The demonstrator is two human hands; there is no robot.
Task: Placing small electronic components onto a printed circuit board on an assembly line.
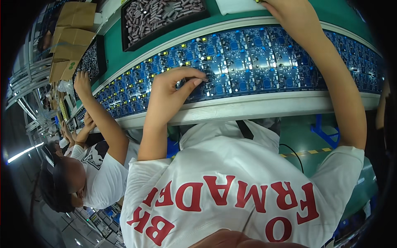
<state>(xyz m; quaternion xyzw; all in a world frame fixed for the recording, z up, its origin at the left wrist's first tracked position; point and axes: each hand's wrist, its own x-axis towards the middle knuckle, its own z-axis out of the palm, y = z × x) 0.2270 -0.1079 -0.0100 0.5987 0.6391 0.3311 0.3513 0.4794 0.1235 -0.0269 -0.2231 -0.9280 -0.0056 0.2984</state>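
Note:
My left hand (167, 93) hovers over the row of blue circuit boards (260, 62), thumb and forefinger pinched on a tiny electronic component (205, 79). Only its tip shows, close above a board. My right arm reaches across the boards to the far side. There my right hand (291, 16) is partly cut off by the upper edge, beside a white tray or sheet (240, 6). A bit of a small yellow component (259, 1) shows at its fingertips. Boards on the left carry several yellow blocks (165, 53); many farther right lack them.
A black tray of cylindrical capacitors (159, 18) stands on the green bench beyond the pale rail (248, 104). At left, a co-worker's hand (82, 84) reaches to another dark parts tray (93, 62). Cardboard boxes (72, 37) stand behind it.

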